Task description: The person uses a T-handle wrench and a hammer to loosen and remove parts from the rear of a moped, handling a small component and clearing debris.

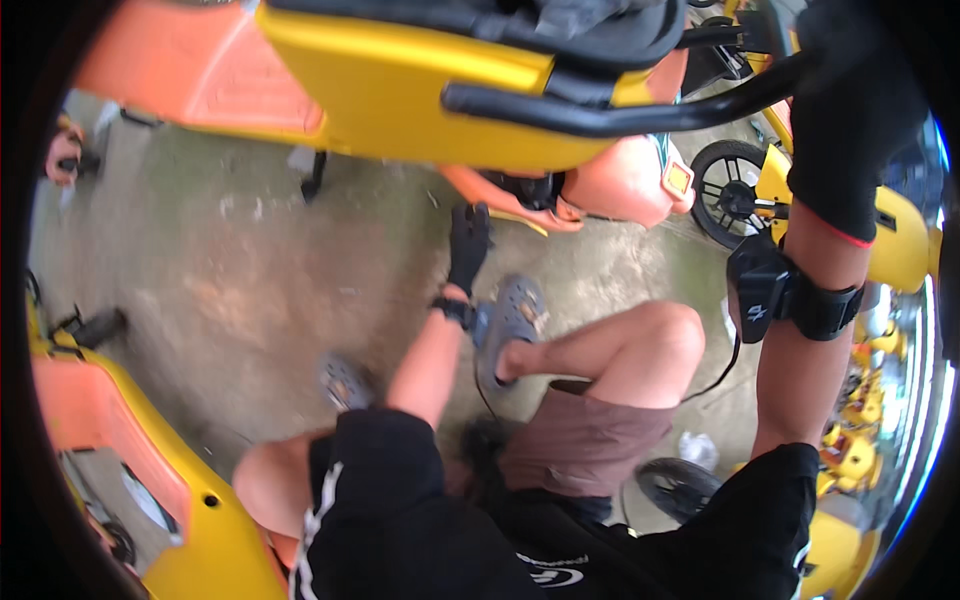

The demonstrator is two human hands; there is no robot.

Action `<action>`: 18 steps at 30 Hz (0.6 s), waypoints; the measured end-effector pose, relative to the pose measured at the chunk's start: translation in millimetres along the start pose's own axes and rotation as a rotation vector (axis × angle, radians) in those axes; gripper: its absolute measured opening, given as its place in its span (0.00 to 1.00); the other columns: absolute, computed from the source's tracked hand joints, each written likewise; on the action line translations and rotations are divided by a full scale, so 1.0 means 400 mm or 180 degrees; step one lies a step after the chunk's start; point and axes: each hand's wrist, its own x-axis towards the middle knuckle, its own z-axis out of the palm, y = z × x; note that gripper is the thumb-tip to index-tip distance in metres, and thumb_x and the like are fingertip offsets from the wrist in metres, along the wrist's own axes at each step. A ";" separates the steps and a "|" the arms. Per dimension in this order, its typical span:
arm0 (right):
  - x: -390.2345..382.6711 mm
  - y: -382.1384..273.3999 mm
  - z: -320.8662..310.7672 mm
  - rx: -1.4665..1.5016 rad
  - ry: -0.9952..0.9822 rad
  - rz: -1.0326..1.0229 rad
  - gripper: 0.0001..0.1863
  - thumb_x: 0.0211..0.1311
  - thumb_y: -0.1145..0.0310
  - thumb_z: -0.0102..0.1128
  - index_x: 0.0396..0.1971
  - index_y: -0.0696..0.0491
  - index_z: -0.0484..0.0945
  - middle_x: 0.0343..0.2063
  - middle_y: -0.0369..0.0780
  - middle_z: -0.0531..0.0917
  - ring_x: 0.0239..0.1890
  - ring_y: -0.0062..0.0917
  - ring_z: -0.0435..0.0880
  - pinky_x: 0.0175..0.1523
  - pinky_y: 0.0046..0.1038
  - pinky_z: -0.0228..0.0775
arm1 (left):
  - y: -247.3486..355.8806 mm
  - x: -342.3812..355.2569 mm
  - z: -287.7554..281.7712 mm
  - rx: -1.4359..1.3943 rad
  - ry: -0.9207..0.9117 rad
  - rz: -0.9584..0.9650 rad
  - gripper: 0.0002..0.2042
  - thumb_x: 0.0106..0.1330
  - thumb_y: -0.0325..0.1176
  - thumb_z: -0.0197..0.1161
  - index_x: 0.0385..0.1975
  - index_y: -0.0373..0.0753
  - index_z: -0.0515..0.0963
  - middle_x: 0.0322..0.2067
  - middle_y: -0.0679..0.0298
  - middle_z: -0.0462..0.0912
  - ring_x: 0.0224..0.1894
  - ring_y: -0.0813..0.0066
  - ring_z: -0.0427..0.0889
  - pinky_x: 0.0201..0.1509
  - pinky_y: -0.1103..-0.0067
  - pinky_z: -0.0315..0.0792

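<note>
A yellow and orange scooter (pixel 400 100) stands across the top of the head view, with a black seat and a curved black grab rail (pixel 600 118). My left hand (pixel 468 245), in a black glove, reaches toward the orange lower bodywork (pixel 520 195). Its fingers look stretched out, and I see nothing in them. My right hand (pixel 860 110), also black-gloved, is raised at the upper right beside the rail's end. Its fingers merge with the dark rim, so whether it grips the rail does not show.
Another yellow and orange scooter body (pixel 130 440) lies close at the lower left. A spoked black wheel (pixel 728 192) is at the right, and a second wheel (pixel 680 485) sits by my right thigh. Several yellow scooters crowd the right edge. My feet in grey clogs (pixel 515 325) rest on concrete.
</note>
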 end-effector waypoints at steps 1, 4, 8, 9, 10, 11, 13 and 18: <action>-0.004 0.002 -0.003 0.0141 -0.0067 -0.0211 0.05 0.43 0.72 0.59 0.15 0.51 0.72 0.18 0.39 0.74 0.25 0.32 0.76 0.28 0.23 0.64 | 0.003 0.016 -0.002 0.0622 0.0101 0.0431 0.15 0.66 0.43 0.49 0.37 0.37 0.70 0.30 0.55 0.76 0.32 0.63 0.77 0.32 0.70 0.71; -0.047 -0.026 -0.032 0.1155 -0.0284 0.0059 0.05 0.43 0.73 0.59 0.15 0.51 0.72 0.18 0.39 0.74 0.25 0.32 0.76 0.28 0.23 0.64 | 0.025 0.021 -0.028 0.1424 0.0046 0.1352 0.13 0.65 0.40 0.50 0.36 0.35 0.73 0.31 0.48 0.76 0.37 0.49 0.74 0.40 0.67 0.68; -0.093 -0.085 -0.114 0.2159 -0.0655 0.0502 0.05 0.43 0.73 0.59 0.15 0.52 0.72 0.18 0.39 0.74 0.25 0.32 0.76 0.28 0.23 0.64 | 0.004 0.020 -0.031 0.0869 0.0176 0.1424 0.14 0.64 0.41 0.52 0.36 0.36 0.74 0.29 0.53 0.78 0.31 0.58 0.77 0.37 0.70 0.70; -0.116 -0.103 -0.136 0.2361 -0.0811 0.0579 0.05 0.43 0.73 0.59 0.15 0.52 0.72 0.18 0.39 0.74 0.25 0.32 0.76 0.28 0.23 0.64 | 0.018 -0.001 -0.019 0.0498 -0.0071 0.0830 0.15 0.64 0.43 0.52 0.36 0.37 0.74 0.27 0.56 0.77 0.29 0.64 0.77 0.34 0.72 0.71; -0.147 -0.139 -0.147 0.2636 -0.0961 0.0722 0.05 0.43 0.73 0.59 0.15 0.52 0.72 0.18 0.39 0.74 0.25 0.32 0.76 0.28 0.23 0.64 | 0.028 -0.014 -0.039 0.0192 -0.0269 0.0246 0.15 0.64 0.45 0.53 0.36 0.38 0.74 0.25 0.59 0.77 0.26 0.70 0.78 0.31 0.74 0.72; -0.167 -0.163 -0.166 0.2848 -0.1099 0.0799 0.05 0.43 0.73 0.59 0.16 0.52 0.72 0.18 0.39 0.74 0.25 0.32 0.75 0.28 0.24 0.64 | 0.034 -0.010 -0.046 0.0171 -0.0204 0.0211 0.15 0.64 0.45 0.53 0.36 0.38 0.74 0.25 0.59 0.77 0.26 0.70 0.78 0.31 0.74 0.72; -0.191 -0.195 -0.213 0.3150 -0.1430 0.0896 0.05 0.43 0.73 0.59 0.16 0.52 0.72 0.18 0.39 0.74 0.25 0.32 0.75 0.27 0.24 0.64 | 0.042 0.007 -0.025 -0.1123 -0.0341 -0.0810 0.11 0.66 0.44 0.50 0.35 0.43 0.72 0.24 0.66 0.76 0.26 0.77 0.78 0.27 0.79 0.75; -0.315 -0.310 -0.326 0.3822 -0.2222 0.1150 0.05 0.43 0.73 0.58 0.16 0.52 0.72 0.18 0.39 0.73 0.24 0.32 0.75 0.27 0.24 0.64 | -0.030 -0.022 0.020 -0.1694 -0.0070 -0.0516 0.10 0.66 0.45 0.50 0.31 0.45 0.71 0.21 0.66 0.75 0.21 0.78 0.77 0.25 0.77 0.76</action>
